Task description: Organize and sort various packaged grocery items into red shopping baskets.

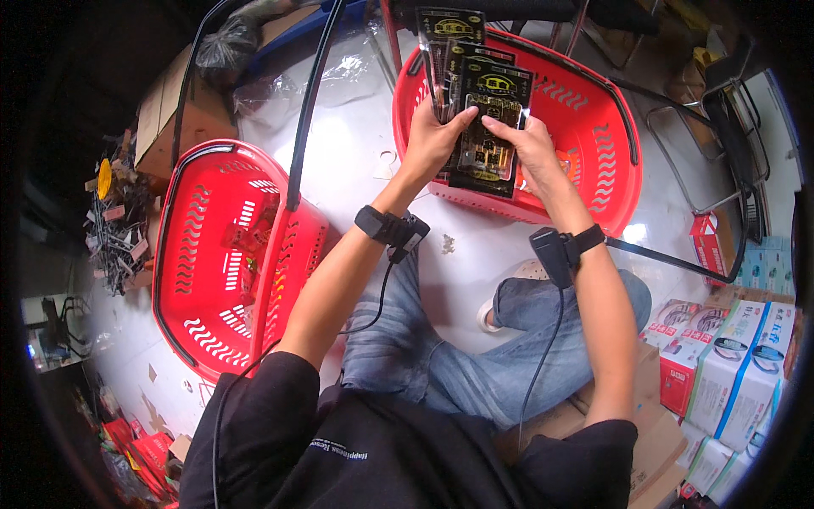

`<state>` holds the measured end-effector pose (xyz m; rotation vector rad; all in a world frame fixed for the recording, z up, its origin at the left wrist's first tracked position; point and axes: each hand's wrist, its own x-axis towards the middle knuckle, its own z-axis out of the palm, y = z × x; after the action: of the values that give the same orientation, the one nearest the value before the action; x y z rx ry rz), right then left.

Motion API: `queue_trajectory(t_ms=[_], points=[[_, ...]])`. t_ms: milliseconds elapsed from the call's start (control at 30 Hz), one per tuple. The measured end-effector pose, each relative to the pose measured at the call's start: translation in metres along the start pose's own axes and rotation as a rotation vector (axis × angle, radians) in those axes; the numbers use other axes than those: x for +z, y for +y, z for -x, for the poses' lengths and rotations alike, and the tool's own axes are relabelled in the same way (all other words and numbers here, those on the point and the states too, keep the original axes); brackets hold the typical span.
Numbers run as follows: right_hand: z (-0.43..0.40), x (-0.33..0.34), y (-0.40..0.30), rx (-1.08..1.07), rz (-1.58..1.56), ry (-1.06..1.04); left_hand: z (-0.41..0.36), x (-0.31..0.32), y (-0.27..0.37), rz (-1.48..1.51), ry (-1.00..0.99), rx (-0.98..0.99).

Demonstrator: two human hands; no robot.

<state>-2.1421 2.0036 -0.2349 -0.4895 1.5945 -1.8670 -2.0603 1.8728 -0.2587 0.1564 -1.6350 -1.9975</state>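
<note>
Several black flat plastic packets with gold print [493, 143] are fanned out between my two hands, above a red plastic shopping basket [626, 191]. My left hand [435, 137] grips their left side, thumb on the front. From the right, my right hand [534, 149] holds the front packet, its thumb also on the face. Some orange-red packets [563, 167] lie inside that basket, partly hidden by my right hand. A second red basket [213, 254] stands at the left with small red packets [251, 235] in it.
A cardboard box [184, 114] and a grey plastic bag [227, 54] are at the upper left, above a heap of metal hooks [121, 223]. Printed cartons [725, 375] are stacked at the right, below a metal-framed chair [706, 149]. The baskets' black handles stick out.
</note>
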Motion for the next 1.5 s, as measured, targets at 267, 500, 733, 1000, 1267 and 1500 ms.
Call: queue_trajectory(t_ms=[267, 500, 733, 1000, 1267, 1500], points=[[-0.002, -0.008, 0.009, -0.013, 0.067, 0.116, -0.002, -0.005, -0.008, 0.174, -0.051, -0.064], [-0.002, -0.02, 0.003, 0.051, 0.071, 0.16, -0.002, -0.007, -0.01, 0.039, -0.039, -0.096], [-0.003, -0.029, -0.011, 0.061, 0.024, 0.122, -0.001, -0.003, -0.004, -0.072, 0.002, 0.01], [-0.02, -0.114, -0.061, -0.083, 0.403, 0.468, 0.004, 0.0, -0.01, -0.327, 0.321, 0.143], [-0.058, -0.179, 0.01, 0.29, 0.639, 0.253, 0.009, 0.005, -0.008, -0.536, 0.337, 0.131], [-0.081, -0.214, 0.056, 0.575, 0.824, 0.169, 0.008, 0.006, -0.011, -0.745, 0.313, 0.18]])
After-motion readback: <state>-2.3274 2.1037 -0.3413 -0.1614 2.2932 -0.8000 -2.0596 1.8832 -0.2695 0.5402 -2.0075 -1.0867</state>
